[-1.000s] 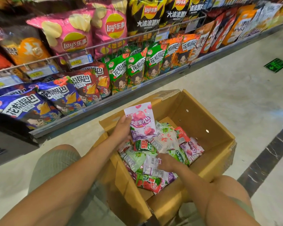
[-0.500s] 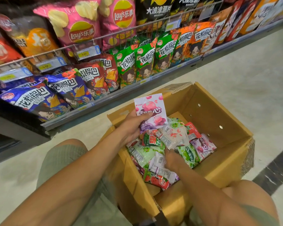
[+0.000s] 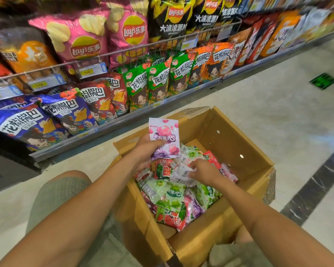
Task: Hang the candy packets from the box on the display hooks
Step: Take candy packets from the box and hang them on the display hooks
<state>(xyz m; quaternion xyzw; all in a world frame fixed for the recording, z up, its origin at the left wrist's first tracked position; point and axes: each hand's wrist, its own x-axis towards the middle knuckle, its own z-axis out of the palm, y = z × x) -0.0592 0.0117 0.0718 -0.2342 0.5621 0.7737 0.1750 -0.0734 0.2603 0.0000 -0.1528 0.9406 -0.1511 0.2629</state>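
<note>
Plainly at the gathering step, with nothing hung yet. Pinched upright between thumb and fingers of the left hand: one pink-and-purple plastic candy packet, held just above the open brown cardboard box. Just below and to the right of those fingers, sunk into the heap: the right hand, curled and pinching a crinkled white packet with a barcode. Beneath both sets of fingers, in the box: a loose heap of green, red and pink candy packets.

No display hooks in view. Next, probably: lift the white packet clear, stack it with the pink one, then look for the hooks and thread each packet's hang-hole.

Readable on the held packet: "果滋果心". Beyond the left fingers, on the shelf: "Lay's乐事" on pink crisp bags, "大波浪薯片" on black crisp bags, "花椒锅巴" on green snack bags. Price tags too blurred to read.
</note>
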